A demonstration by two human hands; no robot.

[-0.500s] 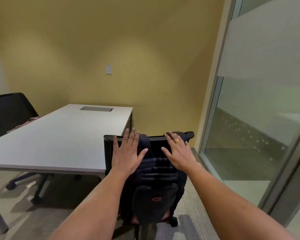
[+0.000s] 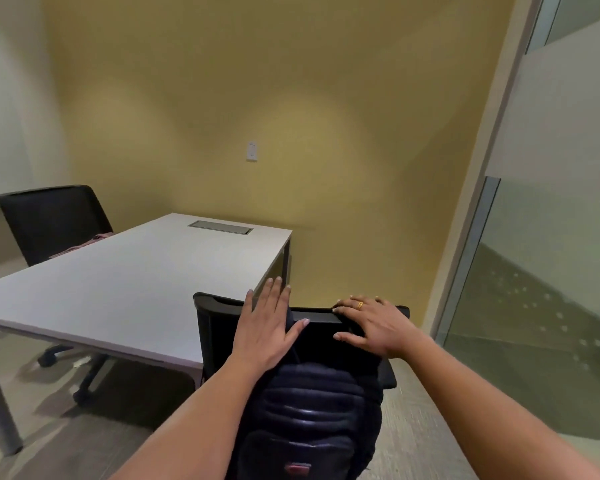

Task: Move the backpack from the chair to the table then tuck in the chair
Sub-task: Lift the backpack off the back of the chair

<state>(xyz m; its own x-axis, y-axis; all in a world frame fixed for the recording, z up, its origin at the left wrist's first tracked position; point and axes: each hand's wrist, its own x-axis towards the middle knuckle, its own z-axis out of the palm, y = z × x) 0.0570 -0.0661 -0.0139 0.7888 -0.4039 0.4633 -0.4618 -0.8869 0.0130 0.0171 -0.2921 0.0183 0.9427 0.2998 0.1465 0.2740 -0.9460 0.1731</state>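
A dark navy padded backpack [image 2: 309, 410] sits upright on a black office chair [image 2: 212, 327] that stands at the near right corner of the white table [image 2: 125, 292]. My left hand [image 2: 267, 327] hovers flat over the backpack's top left, fingers spread. My right hand [image 2: 371, 327], wearing a gold ring, lies over the chair back's top edge above the backpack's right side, fingers apart. Neither hand is closed on anything. The chair's seat and base are hidden by the backpack and my arms.
A second black chair [image 2: 52, 220] stands at the table's far left side, with something pink [image 2: 84, 245] on it. A grey cable hatch [image 2: 220, 227] is set in the tabletop. A yellow wall lies ahead, a frosted glass partition [image 2: 551, 237] to the right.
I have come closer to the chair and backpack. Both hands have reached further forward, the right one now on the chair back's top edge.
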